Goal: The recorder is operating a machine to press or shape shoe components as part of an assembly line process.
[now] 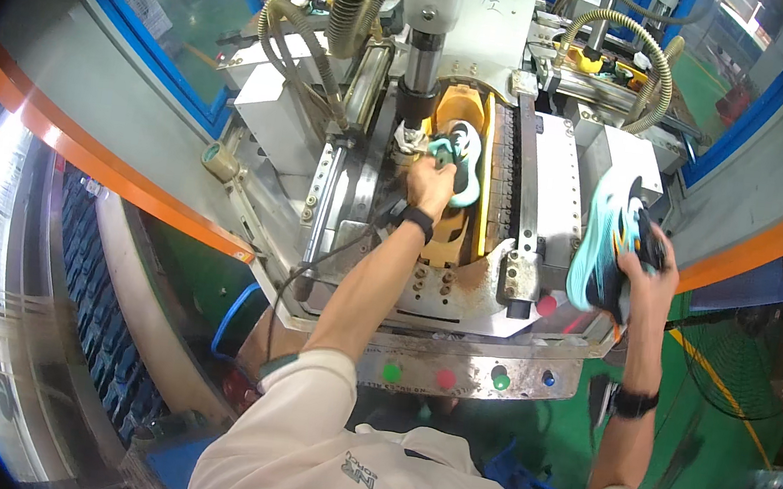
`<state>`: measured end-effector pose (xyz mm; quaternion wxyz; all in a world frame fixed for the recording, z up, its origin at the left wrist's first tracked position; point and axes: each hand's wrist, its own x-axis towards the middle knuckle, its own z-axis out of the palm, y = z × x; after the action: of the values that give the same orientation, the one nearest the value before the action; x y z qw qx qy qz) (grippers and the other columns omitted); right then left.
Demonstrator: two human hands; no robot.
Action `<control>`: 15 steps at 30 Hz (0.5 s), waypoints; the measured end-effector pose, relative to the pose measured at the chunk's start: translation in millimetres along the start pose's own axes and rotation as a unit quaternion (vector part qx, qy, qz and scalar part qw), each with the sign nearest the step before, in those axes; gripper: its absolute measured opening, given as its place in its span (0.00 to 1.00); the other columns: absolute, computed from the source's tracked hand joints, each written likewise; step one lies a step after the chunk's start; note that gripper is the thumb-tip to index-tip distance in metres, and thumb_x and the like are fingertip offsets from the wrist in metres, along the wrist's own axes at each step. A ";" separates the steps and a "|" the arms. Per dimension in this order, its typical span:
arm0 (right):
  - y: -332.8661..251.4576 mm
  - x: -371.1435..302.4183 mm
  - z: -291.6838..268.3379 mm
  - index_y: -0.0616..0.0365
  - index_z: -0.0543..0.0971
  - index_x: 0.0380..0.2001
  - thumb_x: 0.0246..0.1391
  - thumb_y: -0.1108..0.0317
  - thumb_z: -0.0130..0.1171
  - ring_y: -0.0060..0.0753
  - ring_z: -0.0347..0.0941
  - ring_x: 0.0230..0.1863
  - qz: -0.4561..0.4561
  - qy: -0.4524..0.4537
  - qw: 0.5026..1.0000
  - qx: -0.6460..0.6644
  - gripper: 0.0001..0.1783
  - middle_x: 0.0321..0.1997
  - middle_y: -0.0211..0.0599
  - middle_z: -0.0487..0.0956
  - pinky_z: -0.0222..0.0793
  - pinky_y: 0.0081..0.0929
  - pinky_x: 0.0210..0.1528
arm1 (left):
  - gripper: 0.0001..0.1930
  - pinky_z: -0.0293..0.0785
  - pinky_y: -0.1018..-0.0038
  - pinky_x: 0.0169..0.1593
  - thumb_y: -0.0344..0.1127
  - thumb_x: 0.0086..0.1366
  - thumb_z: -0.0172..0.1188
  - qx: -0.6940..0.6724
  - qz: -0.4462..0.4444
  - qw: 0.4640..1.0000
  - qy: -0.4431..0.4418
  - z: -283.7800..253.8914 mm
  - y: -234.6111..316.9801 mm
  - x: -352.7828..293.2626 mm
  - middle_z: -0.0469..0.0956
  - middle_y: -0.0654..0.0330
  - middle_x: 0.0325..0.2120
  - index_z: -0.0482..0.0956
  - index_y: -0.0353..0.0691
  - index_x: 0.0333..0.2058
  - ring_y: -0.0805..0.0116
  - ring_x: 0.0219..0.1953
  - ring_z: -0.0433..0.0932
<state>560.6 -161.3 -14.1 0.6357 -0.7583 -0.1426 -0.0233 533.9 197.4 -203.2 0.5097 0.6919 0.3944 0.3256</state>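
My left hand (430, 189) reaches into the machine, its fingers closed on a mint, black and white sports shoe (466, 183). That shoe sits in a yellow-orange cradle (450, 232), beside a vertical press post (420, 72). Part of the shoe is hidden by the hand. Off to the right, my right hand (650, 269) grips a second sports shoe (599, 241) with a mint sole, held up on edge at the machine's front right corner. Its thumb and fingers wrap round the dark upper.
Along the machine's front edge runs a metal panel (451, 394) with several coloured buttons. Metal rails (533, 193) flank the cradle, and ribbed hoses (358, 1) arch above. An orange-edged guard (121, 174) curves round the left. A black cable (286, 290) hangs near my left forearm.
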 end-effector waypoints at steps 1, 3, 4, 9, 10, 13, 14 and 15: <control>2.1 21.6 9.7 0.65 0.75 0.52 0.39 0.75 0.66 0.25 0.75 0.40 0.024 -0.016 0.999 -0.017 0.31 0.41 0.35 0.80 0.71 0.23 0.46 | 0.09 0.75 0.65 0.31 0.34 0.51 0.66 -0.153 -0.135 0.978 -0.030 -7.8 14.2 -11.7 0.80 0.53 0.24 0.78 0.35 0.23 0.55 0.29 0.81; 1.9 65.8 32.7 0.66 0.76 0.49 0.37 0.66 0.69 0.29 0.76 0.39 0.023 -0.049 0.986 -0.156 0.32 0.39 0.42 0.81 0.71 0.25 0.46 | 0.07 0.70 0.76 0.24 0.33 0.54 0.67 -0.311 -0.268 0.907 -0.098 -42.1 52.7 -58.4 0.80 0.62 0.26 0.80 0.36 0.27 0.70 0.28 0.79; 0.8 87.6 53.1 0.68 0.77 0.46 0.36 0.63 0.70 0.33 0.77 0.40 0.037 -0.104 0.974 -0.197 0.31 0.39 0.45 0.82 0.71 0.28 0.47 | 0.07 0.66 0.81 0.22 0.32 0.56 0.67 -0.329 -0.265 0.897 -0.130 -70.9 61.2 -81.8 0.79 0.65 0.27 0.80 0.36 0.29 0.77 0.27 0.77; 33.6 144.7 189.8 0.68 0.79 0.43 0.36 0.58 0.72 0.39 0.79 0.42 0.074 -0.293 0.905 -0.298 0.32 0.40 0.48 0.81 0.72 0.32 0.47 | 0.15 0.67 0.82 0.25 0.30 0.60 0.63 -0.332 -0.277 0.892 -0.132 -214.9 90.3 -194.9 0.80 0.62 0.34 0.78 0.30 0.45 0.77 0.29 0.76; 32.9 136.7 223.0 0.68 0.80 0.41 0.34 0.55 0.73 0.42 0.80 0.41 0.108 -0.273 0.891 -0.346 0.32 0.39 0.49 0.82 0.74 0.33 0.45 | 0.18 0.68 0.83 0.26 0.31 0.61 0.62 -0.333 -0.286 0.891 -0.119 -241.9 96.8 -214.8 0.80 0.61 0.35 0.76 0.29 0.49 0.76 0.32 0.77; 46.0 116.2 276.0 0.71 0.79 0.41 0.37 0.59 0.68 0.51 0.80 0.46 0.079 -0.266 0.891 -0.361 0.29 0.43 0.57 0.82 0.76 0.37 0.48 | 0.19 0.73 0.80 0.36 0.29 0.61 0.60 -0.293 -0.267 0.916 -0.057 -315.9 95.9 -264.5 0.80 0.58 0.38 0.74 0.27 0.50 0.74 0.38 0.78; 45.7 106.8 288.7 0.70 0.78 0.42 0.40 0.61 0.66 0.52 0.80 0.47 0.066 -0.261 0.879 -0.393 0.27 0.44 0.58 0.82 0.76 0.37 0.49 | 0.18 0.75 0.79 0.40 0.28 0.61 0.59 -0.281 -0.256 0.925 -0.019 -335.3 92.1 -280.4 0.80 0.57 0.39 0.74 0.26 0.49 0.73 0.39 0.79; 93.9 116.2 303.1 0.69 0.74 0.46 0.43 0.64 0.62 0.54 0.80 0.46 0.004 -0.175 0.891 -0.420 0.26 0.43 0.57 0.82 0.77 0.39 0.49 | 0.17 0.75 0.77 0.43 0.28 0.61 0.58 -0.275 -0.234 0.932 0.023 -349.6 96.6 -294.6 0.80 0.57 0.39 0.74 0.26 0.49 0.72 0.39 0.79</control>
<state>650.8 140.4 -136.6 0.2232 -0.9468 -0.2252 0.0544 116.0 79.3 -30.7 0.7327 0.4049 0.4517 0.3085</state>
